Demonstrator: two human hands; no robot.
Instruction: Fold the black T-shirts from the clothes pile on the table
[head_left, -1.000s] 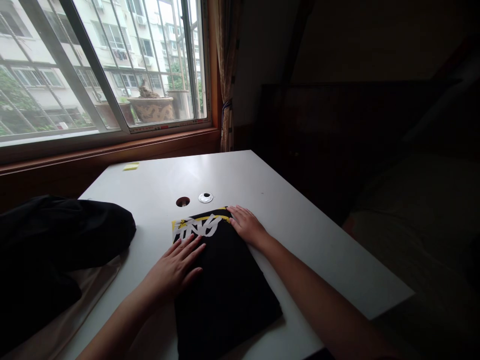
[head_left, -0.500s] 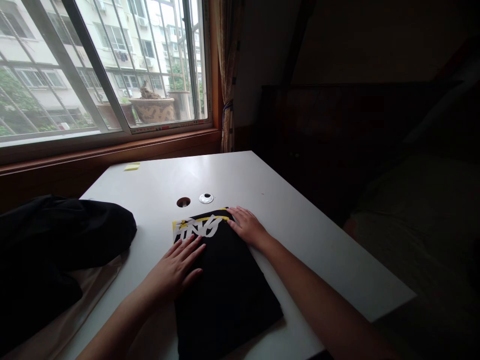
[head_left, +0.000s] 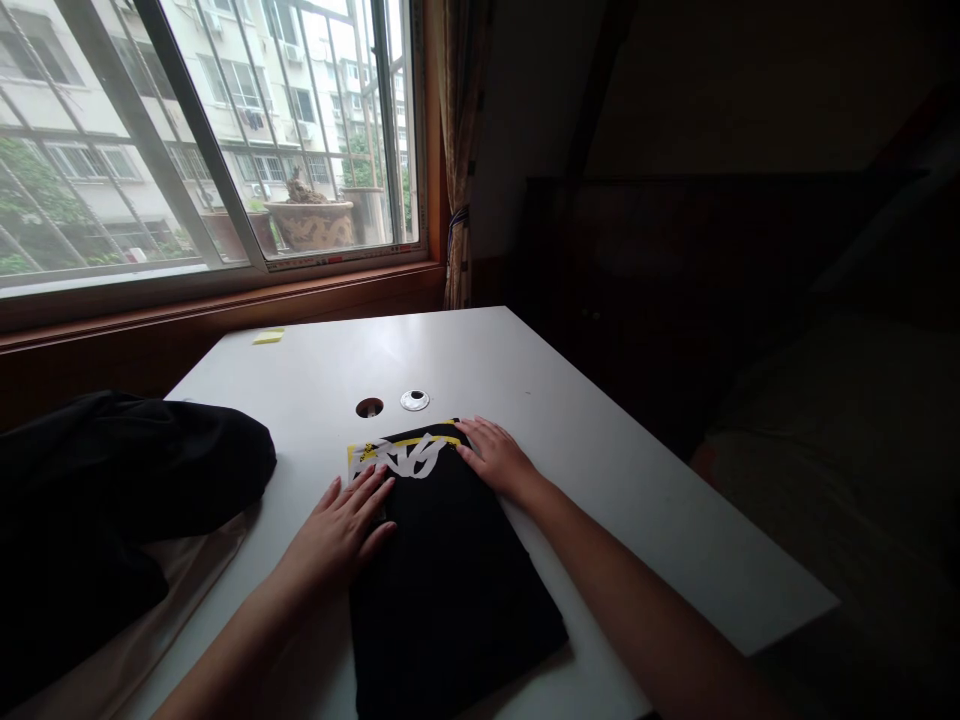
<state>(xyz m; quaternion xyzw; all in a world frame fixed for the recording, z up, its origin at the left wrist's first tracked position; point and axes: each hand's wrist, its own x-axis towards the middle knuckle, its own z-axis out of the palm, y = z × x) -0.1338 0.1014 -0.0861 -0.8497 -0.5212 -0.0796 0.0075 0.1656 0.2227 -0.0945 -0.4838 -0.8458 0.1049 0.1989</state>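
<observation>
A folded black garment (head_left: 450, 570) with a white and yellow print at its far end lies on the white table (head_left: 615, 460). My left hand (head_left: 341, 530) rests flat on the garment's left edge, fingers stretched out and apart. My right hand (head_left: 499, 458) lies flat on the far right corner of the garment, fingers extended beside the print. Neither hand holds anything.
A heap of dark clothing (head_left: 112, 500) lies at the table's left. A round cable hole (head_left: 369, 407) and its cap (head_left: 414, 400) sit just beyond the garment. A yellow note pad (head_left: 268, 337) lies near the window sill. The table's right edge drops off to a dark room.
My left hand has slid a little to the left, toward the garment's left edge. The right hand has stayed in place.
</observation>
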